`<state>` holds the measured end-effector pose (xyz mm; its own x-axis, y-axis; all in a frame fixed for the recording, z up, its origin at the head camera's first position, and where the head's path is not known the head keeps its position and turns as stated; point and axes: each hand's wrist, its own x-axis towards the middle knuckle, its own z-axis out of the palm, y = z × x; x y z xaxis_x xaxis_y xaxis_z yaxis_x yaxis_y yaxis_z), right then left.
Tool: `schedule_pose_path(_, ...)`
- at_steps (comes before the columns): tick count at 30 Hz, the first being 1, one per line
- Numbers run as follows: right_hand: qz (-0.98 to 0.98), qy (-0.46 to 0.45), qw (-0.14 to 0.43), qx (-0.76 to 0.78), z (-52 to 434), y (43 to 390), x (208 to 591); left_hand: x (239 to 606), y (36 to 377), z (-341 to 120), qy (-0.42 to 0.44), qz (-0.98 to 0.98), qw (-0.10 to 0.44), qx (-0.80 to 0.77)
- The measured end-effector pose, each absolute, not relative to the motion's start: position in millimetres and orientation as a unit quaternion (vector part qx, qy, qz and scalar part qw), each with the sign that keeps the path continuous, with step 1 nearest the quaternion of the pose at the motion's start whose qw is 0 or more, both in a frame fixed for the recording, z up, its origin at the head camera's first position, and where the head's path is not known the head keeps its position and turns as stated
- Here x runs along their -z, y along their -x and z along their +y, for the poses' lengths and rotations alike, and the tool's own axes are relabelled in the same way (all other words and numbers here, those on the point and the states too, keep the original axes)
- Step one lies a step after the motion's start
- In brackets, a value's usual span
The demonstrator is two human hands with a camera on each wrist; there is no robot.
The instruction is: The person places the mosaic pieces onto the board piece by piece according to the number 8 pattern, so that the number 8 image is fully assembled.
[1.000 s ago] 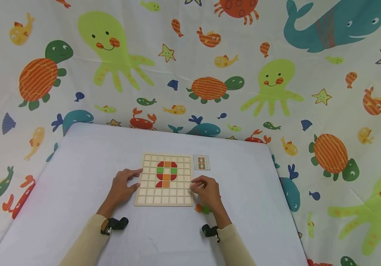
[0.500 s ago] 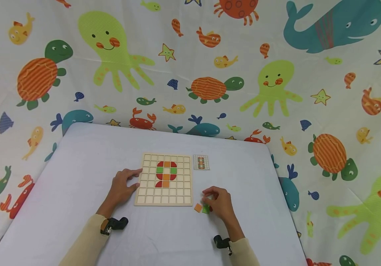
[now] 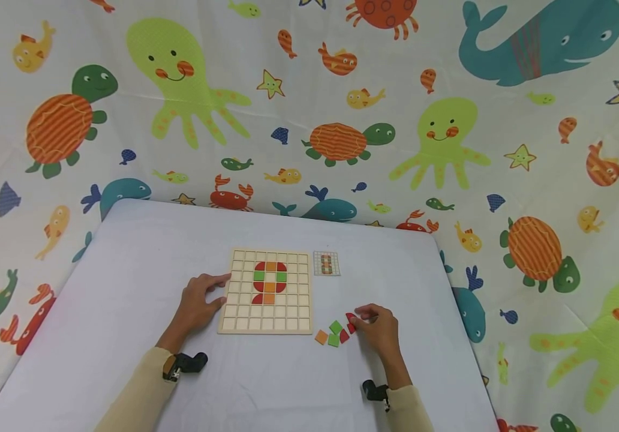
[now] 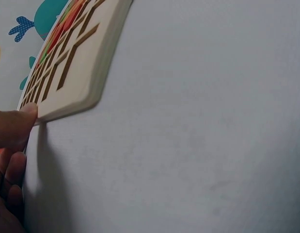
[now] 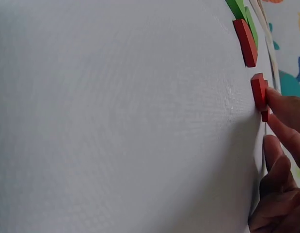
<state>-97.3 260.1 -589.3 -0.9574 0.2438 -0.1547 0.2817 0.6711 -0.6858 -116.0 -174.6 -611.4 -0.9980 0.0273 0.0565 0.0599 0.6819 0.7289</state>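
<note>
Backdrop: sea-creature printed cloth (image 3: 309, 108) with octopuses, turtles, whales and crabs hangs behind and around the work area.
Surface: pale lavender-white bench (image 3: 126, 300) carries everything.
Board: square light wooden grid board (image 3: 267, 291) lies flat at the middle of the bench; red, green and orange tiles fill a small figure in its upper middle cells.
Pattern card: small printed card (image 3: 327, 263) with a coloured figure lies just beside the board's far right corner.
Left hand: the left hand (image 3: 197, 303) rests on the bench at the board's left edge, fingers fairly straight; in the left wrist view a fingertip (image 4: 28, 110) touches the board's near corner. Its grip is apart and holds nothing.
Right hand: the right hand (image 3: 378, 329) sits right of the board, near its lower right corner, fingers curled toward loose pieces.
Red piece at the fingers: small red wooden tile (image 5: 260, 92) stands on the bench touching the right fingertips (image 5: 280, 104); whether the grip is pinched on it or only pressing against it, I cannot tell.
Loose tiles: second red tile (image 3: 344, 336), two green square tiles (image 3: 335, 327), and one orange square tile (image 3: 321, 337) lie in a small cluster on the bench between the board's lower right corner and the right hand.
Sleeves: cream sleeves (image 3: 142, 396) cover both forearms, with a small black wrist-worn camera (image 3: 185, 363) at each wrist.
</note>
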Motion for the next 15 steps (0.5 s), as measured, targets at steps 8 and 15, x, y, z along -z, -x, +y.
schedule_pose_path(8,0.919,-0.133,0.033,0.369,252,100,589,612,116,-175,0.023,-0.917,0.029,0.397)
schedule_pose_path(15,0.915,-0.113,0.013,0.386,242,101,586,617,117,-176,0.028,-0.918,0.028,0.395)
